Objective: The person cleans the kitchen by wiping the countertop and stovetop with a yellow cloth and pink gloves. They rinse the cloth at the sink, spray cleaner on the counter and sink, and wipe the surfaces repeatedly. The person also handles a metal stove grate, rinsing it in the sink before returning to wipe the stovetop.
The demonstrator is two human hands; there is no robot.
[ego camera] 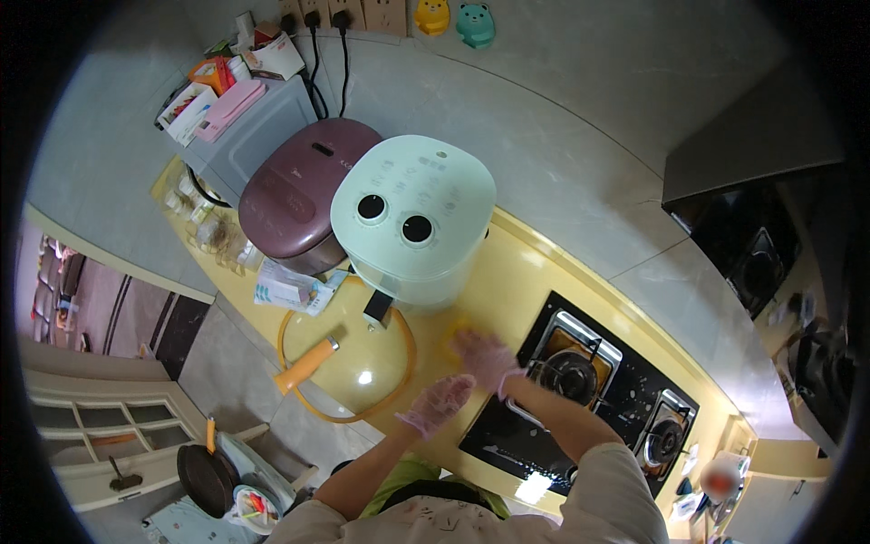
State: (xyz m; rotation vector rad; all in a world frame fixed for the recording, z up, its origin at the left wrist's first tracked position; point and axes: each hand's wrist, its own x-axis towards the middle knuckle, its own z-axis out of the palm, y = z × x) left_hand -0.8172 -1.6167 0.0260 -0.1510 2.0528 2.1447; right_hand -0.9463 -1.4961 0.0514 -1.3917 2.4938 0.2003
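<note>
My right hand (484,355), in a thin pinkish glove, rests on a yellow cloth (459,333) on the yellow countertop, between a mint-green air fryer and the gas hob; its fingers are blurred. Beside it, my left hand (438,402), gloved the same way, hovers near the counter's front edge with nothing visible in it. The air fryer (414,211) with two black knobs stands just beyond my hands. To the left, a glass lid (346,367) with an orange rim and a handle lies partly over the counter's edge.
The black two-burner gas hob (578,408) is close to my right arm. A maroon rice cooker (299,190), a grey appliance (251,136) with boxes on top, a plastic packet (296,285) and jars (214,231) stand left. A frying pan (207,479) is low at the left.
</note>
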